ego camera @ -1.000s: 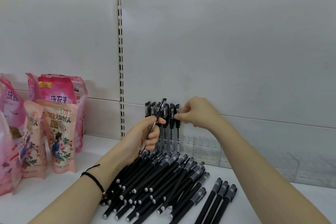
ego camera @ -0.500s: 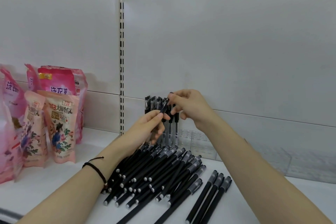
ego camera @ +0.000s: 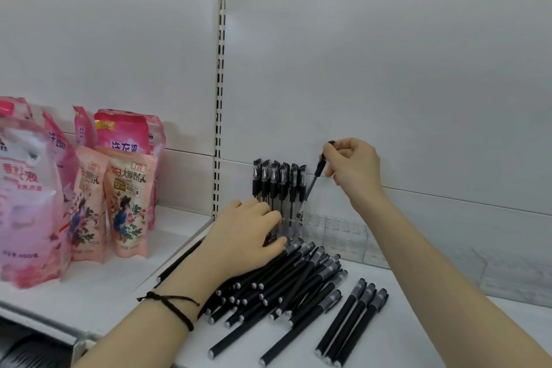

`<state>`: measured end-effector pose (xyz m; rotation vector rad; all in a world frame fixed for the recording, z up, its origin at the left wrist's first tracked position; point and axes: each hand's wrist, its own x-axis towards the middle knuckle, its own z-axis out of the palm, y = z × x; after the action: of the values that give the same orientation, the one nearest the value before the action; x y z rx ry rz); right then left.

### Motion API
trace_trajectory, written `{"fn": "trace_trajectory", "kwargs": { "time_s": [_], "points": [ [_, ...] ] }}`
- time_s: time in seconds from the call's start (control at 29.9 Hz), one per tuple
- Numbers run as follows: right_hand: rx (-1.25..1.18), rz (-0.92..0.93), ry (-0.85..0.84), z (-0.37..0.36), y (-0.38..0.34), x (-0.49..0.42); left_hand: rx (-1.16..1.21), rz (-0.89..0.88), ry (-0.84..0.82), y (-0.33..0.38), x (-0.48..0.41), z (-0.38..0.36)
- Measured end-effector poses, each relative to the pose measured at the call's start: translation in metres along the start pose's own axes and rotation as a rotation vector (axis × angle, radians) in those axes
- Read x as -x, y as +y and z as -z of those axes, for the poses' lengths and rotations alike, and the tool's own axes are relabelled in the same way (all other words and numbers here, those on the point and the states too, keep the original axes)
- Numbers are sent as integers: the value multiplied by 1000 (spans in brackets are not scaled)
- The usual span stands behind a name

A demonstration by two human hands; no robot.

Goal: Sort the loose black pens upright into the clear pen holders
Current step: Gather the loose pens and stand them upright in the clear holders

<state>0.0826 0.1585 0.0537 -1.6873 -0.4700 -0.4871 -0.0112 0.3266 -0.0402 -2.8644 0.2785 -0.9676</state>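
A pile of loose black pens [ego camera: 286, 284] lies on the white shelf [ego camera: 418, 331]. Three more pens [ego camera: 352, 323] lie side by side to its right. Several pens stand upright [ego camera: 277, 185] in the left end of the clear pen holder [ego camera: 337, 230] against the back panel. My right hand [ego camera: 352, 167] pinches one black pen [ego camera: 310, 185] by its cap; the pen is tilted, its tip down at the holder beside the standing pens. My left hand [ego camera: 248, 239] rests palm down on the top of the pile, fingers curled onto the pens.
Pink and peach refill pouches [ego camera: 89, 188] stand on the shelf at the left. A slotted white upright [ego camera: 220, 98] divides the back panel. More clear holders [ego camera: 507, 281] run along the back to the right. One stray pen [ego camera: 179, 260] lies left of the pile.
My right hand took the pen from my left hand and carried it right, to the holder. My left hand dropped down onto the pile.
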Motion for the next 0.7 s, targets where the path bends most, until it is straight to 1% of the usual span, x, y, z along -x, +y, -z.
{"fn": "trace_trajectory", "kwargs": {
  "time_s": [0.13,0.23,0.3,0.4,0.5,0.7],
  "points": [
    [145,66,-83,-4,7,3,-19,19,1,-1,-2,-5],
    [333,74,-255,-6,12,5,-19,14,1,0,-2,-5],
    [448,68,-335,-8,17,9,-23,9,5,-1,-2,-6],
    [588,64,-369,-9,26,22,-11,2,30,-2,-2,-5],
    [817,97,-395,-2,34,41,-30,-22,39,-2,-2,-4],
    [1149,358,-427,47,42,71,-126,-81,50,7,-9,5]
  ]
}}
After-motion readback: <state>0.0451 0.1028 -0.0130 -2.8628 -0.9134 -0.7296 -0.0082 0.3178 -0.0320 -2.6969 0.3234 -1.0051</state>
